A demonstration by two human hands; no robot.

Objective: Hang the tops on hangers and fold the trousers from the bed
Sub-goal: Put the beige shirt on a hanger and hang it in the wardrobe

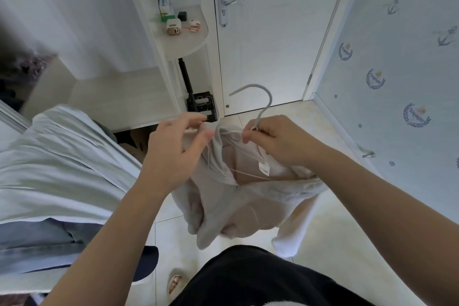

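While both forearms are reaching forward from the bottom of the head view, the two hands are meeting at mid-frame over a beige top (243,208).

Left hand (173,146): coming in from lower left, wrist bending slightly, back of the hand facing the camera. Thumb and curled fingers are pinching the fabric at the top's neck edge and lifting it.

Right hand (275,141): coming in from lower right, knuckles facing up. Thumb and forefinger are pinching the base of the hook of a grey hanger (263,113), with a fold of the neckline gathering under the same fingers. Hook is rising clear of the hands and curving over to the left. Rest of the hanger is lying hidden inside the garment.

Top is hanging in the air between the hands, above the tiled floor (323,243) and in front of the person's black trousers (248,281). Neck is gaping open, a white label (263,167) is showing inside, a drawstring is trailing across the opening, and a sleeve is drooping on the right.

At the left, a pale blue cloth (49,161) is lying spread, with denim-blue cloth (37,243) showing beneath it.

Beyond the hands, a white door (273,45) is standing closed, and a curved shelf (183,40) beside it is carrying small items.
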